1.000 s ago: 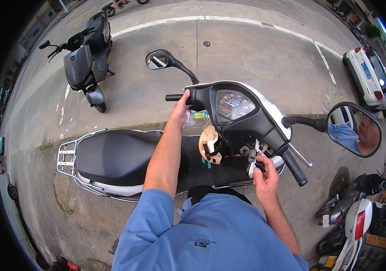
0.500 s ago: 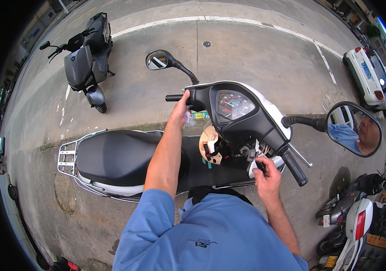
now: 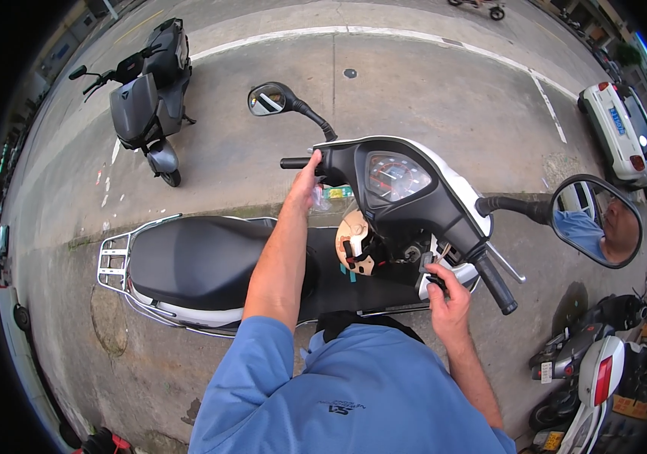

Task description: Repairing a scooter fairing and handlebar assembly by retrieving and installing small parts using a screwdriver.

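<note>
A white and black scooter stands crosswise in front of me, its handlebar to the right and its long black seat (image 3: pixel 191 261) to the left. My left hand (image 3: pixel 304 188) is closed at the inner end of the far handlebar grip (image 3: pixel 293 163); its fingers are mostly hidden. Below the near handlebar grip (image 3: pixel 496 284), my right hand (image 3: pixel 452 304) is closed, pinching a small set of keys (image 3: pixel 437 282) with a dark part between thumb and fingers. A grey fob (image 3: pixel 427 262) shows at the fingertips. A cream helmet (image 3: pixel 353 246) sits on the footboard below the dashboard (image 3: pixel 397 177).
Two mirrors, one far (image 3: pixel 269 99) and one near (image 3: pixel 596 221), stick out from the handlebar. A grey scooter (image 3: pixel 138 113) is parked at the far left, a white car (image 3: pixel 615 136) at the far right. Several motorbikes (image 3: pixel 603 371) stand at the lower right.
My right hand's fingers have shifted slightly at the keys and now sit closer to the grey fob. The left hand stays at the handlebar. A two-wheeler has appeared at the top right.
</note>
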A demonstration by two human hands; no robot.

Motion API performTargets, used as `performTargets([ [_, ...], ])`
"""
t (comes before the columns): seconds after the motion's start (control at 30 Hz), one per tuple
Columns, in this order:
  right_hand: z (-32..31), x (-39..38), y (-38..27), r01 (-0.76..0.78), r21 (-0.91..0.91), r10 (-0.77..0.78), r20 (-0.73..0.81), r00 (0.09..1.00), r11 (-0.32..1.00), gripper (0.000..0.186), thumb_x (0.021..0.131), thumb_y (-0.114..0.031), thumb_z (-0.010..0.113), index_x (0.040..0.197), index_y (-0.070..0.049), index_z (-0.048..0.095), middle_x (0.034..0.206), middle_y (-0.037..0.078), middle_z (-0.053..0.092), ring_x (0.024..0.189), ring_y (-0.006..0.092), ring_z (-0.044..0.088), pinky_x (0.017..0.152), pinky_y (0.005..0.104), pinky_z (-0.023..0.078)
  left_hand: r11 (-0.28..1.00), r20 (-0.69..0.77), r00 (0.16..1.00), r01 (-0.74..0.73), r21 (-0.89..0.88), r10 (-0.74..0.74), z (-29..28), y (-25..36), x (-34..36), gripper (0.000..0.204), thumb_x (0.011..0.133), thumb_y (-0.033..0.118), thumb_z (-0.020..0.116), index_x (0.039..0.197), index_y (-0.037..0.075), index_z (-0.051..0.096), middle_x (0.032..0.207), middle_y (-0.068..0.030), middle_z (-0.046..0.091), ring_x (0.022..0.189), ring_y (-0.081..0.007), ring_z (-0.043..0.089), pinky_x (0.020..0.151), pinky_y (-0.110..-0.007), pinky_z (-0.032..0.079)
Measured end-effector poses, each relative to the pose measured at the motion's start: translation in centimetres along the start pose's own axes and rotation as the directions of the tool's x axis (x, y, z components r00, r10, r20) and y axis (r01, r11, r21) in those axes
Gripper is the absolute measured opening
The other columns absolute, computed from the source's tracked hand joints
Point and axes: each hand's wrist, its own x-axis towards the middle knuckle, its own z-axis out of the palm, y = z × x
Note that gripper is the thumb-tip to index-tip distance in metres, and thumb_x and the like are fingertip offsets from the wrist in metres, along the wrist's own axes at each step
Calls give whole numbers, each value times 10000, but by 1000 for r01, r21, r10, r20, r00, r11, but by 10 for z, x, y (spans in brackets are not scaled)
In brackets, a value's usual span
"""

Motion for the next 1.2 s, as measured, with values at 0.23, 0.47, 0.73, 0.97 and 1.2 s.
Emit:
performTargets([
  [0.23,2,-5,0,-162,129,154,68,986,978,329,870,28,557,1193,-21,590,845,19,598,587,54,492,515,207,404,998,5,999,53,-21,-53,-13,-6,16,541,831,567,662,1039,69,675,946,-102,692,786,-225,640,701,-358,509],
  [0.47,5,0,1,-79,65,79,-6,997,995,236,838,-52,687,1061,-26,616,793,51,637,665,112,558,616,261,452,994,37,996,83,66,-86,-37,-11,29,578,829,613,634,1058,83,675,923,-82,684,685,-190,582,597,-324,447],
  [0.73,6,-5,1,-152,93,154,-9,988,984,264,855,-43,668,1110,-24,603,925,74,667,771,139,608,686,276,485,996,67,997,53,-74,-48,-8,-9,2,501,839,657,596,815,157,607,655,10,528,455,-90,406,402,-255,312],
  [0.97,9,-6,1,-120,85,119,17,993,989,288,877,26,593,1159,-27,578,863,7,580,673,51,514,580,208,422,998,35,999,19,-55,-17,-27,-25,23,551,881,571,603,1073,57,659,924,-91,660,643,-154,525,570,-305,439],
  [1.2,7,-6,3,-192,84,192,19,981,978,300,855,-19,655,1149,-28,596,990,83,669,809,147,616,707,272,487,993,47,997,69,-98,-65,-2,-11,7,565,865,579,603,1114,75,650,1027,-108,676,835,-211,621,700,-347,491],
])
